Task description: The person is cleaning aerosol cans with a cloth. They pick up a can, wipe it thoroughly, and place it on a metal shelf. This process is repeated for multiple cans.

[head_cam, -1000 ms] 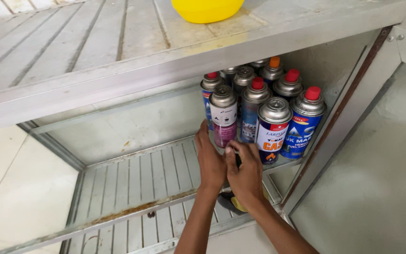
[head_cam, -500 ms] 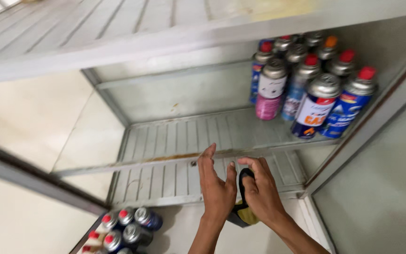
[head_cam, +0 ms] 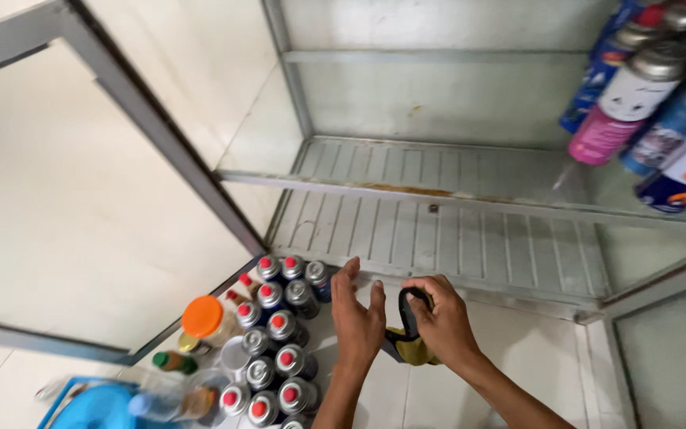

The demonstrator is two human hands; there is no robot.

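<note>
Nearby, clustered gas cans (head_cam: 275, 342) stand left of both hands (head_cam: 395, 322).

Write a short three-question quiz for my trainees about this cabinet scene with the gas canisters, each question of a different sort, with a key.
1. True or false: the right hand holds a black-handled tool.
2. Multiple choice: where does the cluster of canisters nearest the left hand stand? A) on the floor B) on the lower cabinet shelf C) inside a box
3. Fill in: the jar beside that cluster has an ____ lid.

Key: 1 true; 2 A; 3 orange
</note>
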